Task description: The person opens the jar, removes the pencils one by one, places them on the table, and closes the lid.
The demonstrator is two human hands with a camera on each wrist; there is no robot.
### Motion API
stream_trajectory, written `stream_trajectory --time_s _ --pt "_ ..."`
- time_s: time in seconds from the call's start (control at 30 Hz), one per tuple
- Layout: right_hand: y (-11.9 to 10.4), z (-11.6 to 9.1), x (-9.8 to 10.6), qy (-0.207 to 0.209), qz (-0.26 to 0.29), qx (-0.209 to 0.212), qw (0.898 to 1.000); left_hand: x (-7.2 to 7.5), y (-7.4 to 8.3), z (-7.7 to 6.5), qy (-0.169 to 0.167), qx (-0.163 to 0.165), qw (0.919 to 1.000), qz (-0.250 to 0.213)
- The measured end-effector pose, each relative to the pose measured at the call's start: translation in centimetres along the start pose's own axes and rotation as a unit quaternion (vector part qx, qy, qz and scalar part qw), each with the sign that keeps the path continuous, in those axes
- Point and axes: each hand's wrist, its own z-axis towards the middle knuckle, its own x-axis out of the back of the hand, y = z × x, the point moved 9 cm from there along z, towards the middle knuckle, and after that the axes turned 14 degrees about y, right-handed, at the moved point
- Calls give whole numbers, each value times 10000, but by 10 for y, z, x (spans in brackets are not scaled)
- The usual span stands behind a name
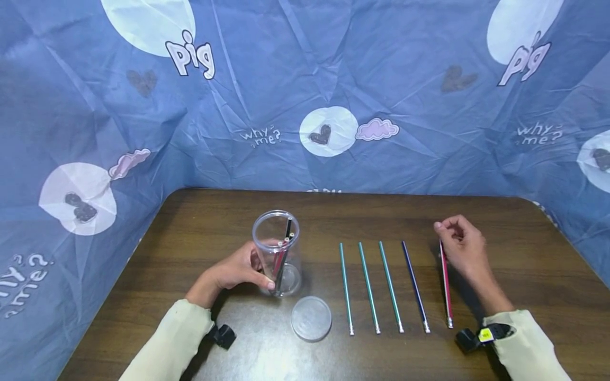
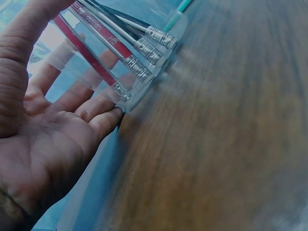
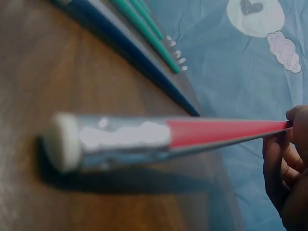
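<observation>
Nearer the brown wooden table's (image 1: pixel 214 211) left edge, my left hand (image 1: pixel 240 267) grips a clear plastic cylindrical jar (image 1: pixel 294 256) of red and black pencils (image 1: pixel 282 257). Nearer the right edge, my right hand (image 1: pixel 464 246) pinches a red striped pencil (image 1: pixel 445 284). Three green pencils (image 1: pixel 369 287), one dark-blue pencil (image 1: pixel 415 286) and a round translucent lid (image 1: pixel 311 318) lie between.

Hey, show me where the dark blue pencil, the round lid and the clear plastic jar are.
Dark blue pencil (image 1: pixel 415 287), head view: middle of its shaft.
Round lid (image 1: pixel 311 318), head view: centre of its top.
Clear plastic jar (image 1: pixel 295 256), head view: right side of its wall.

Room behind teal pencils (image 1: pixel 369 288); lid (image 1: pixel 311 318) seems to crowd jar (image 1: pixel 292 264).
</observation>
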Motion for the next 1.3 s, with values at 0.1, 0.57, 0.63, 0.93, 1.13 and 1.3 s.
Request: stream_trajectory --time_s 0.1,0.57,0.63,0.93,1.13,1.3 --pt "4 -2 -2 -25 -284 105 9995 0 0 0 29 30 10000 13" --pt "17 -11 -22 -548 -779 -7 9955 1 0 -1 -24 -39 10000 -18" --pt "20 -12 -24 -599 -865 -42 9944 0 0 -1 -49 -36 10000 -8" --pt "30 -14 -25 -860 -1272 -213 9879 -1 0 1 -120 -53 9999 -10" --pt "32 -14 -27 -929 -1347 -268 9862 1 0 1 -45 -64 10000 -14" --pt "30 -14 -29 -863 -1489 -180 9849 1 0 0 -32 -91 9999 -46"
